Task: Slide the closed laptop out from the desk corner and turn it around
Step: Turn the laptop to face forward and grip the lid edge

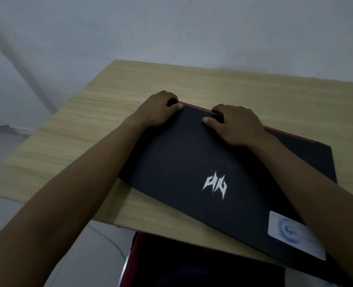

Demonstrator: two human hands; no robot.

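A closed black laptop (192,154) with a white angular logo and a white sticker at its near right corner lies skewed on a light wooden desk (101,112). Its far edge shows a red trim. My left hand (159,110) curls over the far left corner of the lid, fingers hooked behind the edge, thumb on top. My right hand (237,125) grips the same far edge a little to the right, fingers over the red trim, thumb flat on the lid. Both forearms reach across the lid.
The desk's far edge meets a pale wall (171,27). Bare wood stretches left of and behind the laptop. Below the near desk edge stands a dark chair or box with red trim (192,264). A thin white cable (109,239) lies on the floor.
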